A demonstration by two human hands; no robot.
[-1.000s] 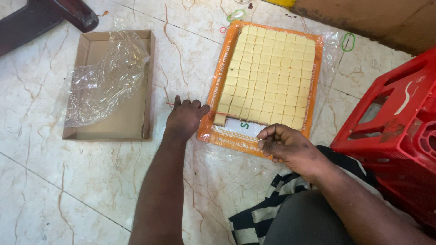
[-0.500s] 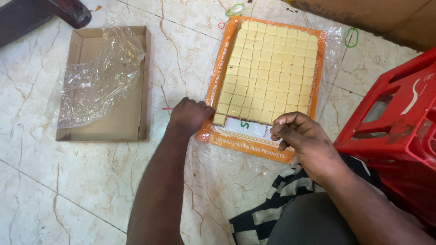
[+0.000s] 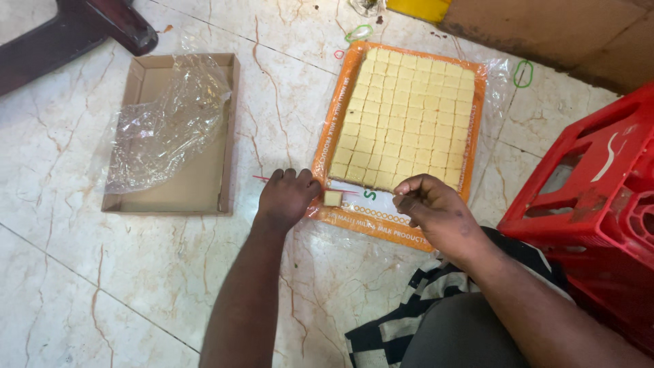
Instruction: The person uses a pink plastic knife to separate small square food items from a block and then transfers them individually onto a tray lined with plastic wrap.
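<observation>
Left fingertips (image 3: 289, 176) curled under, hidden; grip not discernible. Left hand (image 3: 286, 197) knuckles-up at orange tray (image 3: 340, 88) near corner, touching loose pale square (image 3: 332, 198). Right hand (image 3: 436, 211) fingers pinched together over tray's near edge; contents unclear. Cut slab (image 3: 409, 116) fills tray. Red crate (image 3: 599, 204) cropped at right.

One camera only, worn on the head, and it looks steeply down from above onto the marble floor (image 3: 136, 272). It sits close: both forearms run in from the bottom edge, left hand (image 3: 286, 197) and right hand (image 3: 432, 211) near mid-frame. The orange tray of cut squares (image 3: 409, 116) lies just beyond them, a cardboard box (image 3: 197, 184) at left, a red crate (image 3: 599, 204) at the right edge.
</observation>
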